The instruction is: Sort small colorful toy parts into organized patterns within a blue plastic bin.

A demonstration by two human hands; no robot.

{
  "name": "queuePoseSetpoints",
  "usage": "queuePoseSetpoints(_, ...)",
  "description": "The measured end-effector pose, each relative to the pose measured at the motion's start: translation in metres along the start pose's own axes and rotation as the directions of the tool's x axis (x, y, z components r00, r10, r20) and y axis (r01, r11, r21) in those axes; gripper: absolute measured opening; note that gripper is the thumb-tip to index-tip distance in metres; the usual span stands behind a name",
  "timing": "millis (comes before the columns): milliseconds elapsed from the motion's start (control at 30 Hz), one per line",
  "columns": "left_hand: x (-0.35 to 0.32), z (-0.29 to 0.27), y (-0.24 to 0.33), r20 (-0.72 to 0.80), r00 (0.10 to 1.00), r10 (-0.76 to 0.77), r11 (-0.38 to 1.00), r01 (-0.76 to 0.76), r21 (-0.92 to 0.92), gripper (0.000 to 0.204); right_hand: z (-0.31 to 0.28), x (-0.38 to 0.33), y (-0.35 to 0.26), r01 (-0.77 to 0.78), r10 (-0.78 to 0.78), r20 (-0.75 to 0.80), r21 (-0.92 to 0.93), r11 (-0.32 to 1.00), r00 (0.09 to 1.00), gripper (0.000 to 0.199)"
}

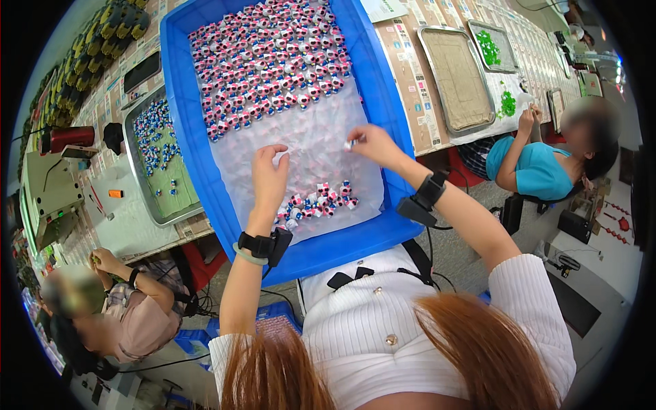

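Observation:
A big blue bin lined with clear plastic holds several small pink, white and blue toy pieces heaped at its far end. A smaller cluster of the pieces lies near the bin's front wall. My left hand hovers inside the bin just left of that cluster, fingers curled, and I cannot tell whether it holds anything. My right hand is raised over the bin's right side and pinches one small white piece between its fingertips. Both wrists wear black bands.
A metal tray with small blue pieces lies left of the bin, and two more metal trays with green pieces lie on the right. A person in teal sits at the right, another person at lower left.

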State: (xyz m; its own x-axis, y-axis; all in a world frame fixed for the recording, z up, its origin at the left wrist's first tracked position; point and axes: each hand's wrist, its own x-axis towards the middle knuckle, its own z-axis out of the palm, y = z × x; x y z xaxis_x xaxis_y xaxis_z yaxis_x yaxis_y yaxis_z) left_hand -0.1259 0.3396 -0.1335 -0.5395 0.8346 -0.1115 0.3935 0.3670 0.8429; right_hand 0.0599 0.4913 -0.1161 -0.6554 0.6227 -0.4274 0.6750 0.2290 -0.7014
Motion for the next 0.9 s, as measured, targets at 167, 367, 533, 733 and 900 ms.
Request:
queuePoseSetpoints(167,-0.009,-0.001,0.002,0.034,0.998,-0.049,0.998,0.051,-0.046,0.015,-0.017,0.063,-0.016,0.062,-0.155,-0.387,-0.242,0.968,0.909,0.014)
queuePoseSetpoints(367,-0.02,-0.012,-0.008,0.026,0.997,-0.075,0.995,0.077,-0.059,0.016,-0.019,0.105,-0.027,-0.265,0.074,-0.345,-0.549,0.792,0.936,0.019)
queuePoseSetpoints(533,-0.029,-0.032,-0.017,0.034,0.983,-0.179,0.98,0.181,-0.08,0.016,-0.008,0.093,-0.03,-0.213,-0.047,-0.45,-0.51,0.834,0.892,0.021)
queuePoseSetpoints(733,-0.047,-0.009,-0.025,0.432,0.891,-0.138,0.987,0.087,0.135,0.017,0.056,0.008,-0.038,0.299,-0.063,0.479,-0.435,0.849,0.875,0.016)
queuePoseSetpoints(900,-0.05,0.002,-0.017,0.572,0.82,0.022,0.894,-0.272,0.356,0.017,0.085,-0.019,-0.041,0.312,-0.013,0.457,-0.586,0.748,0.889,0.023)
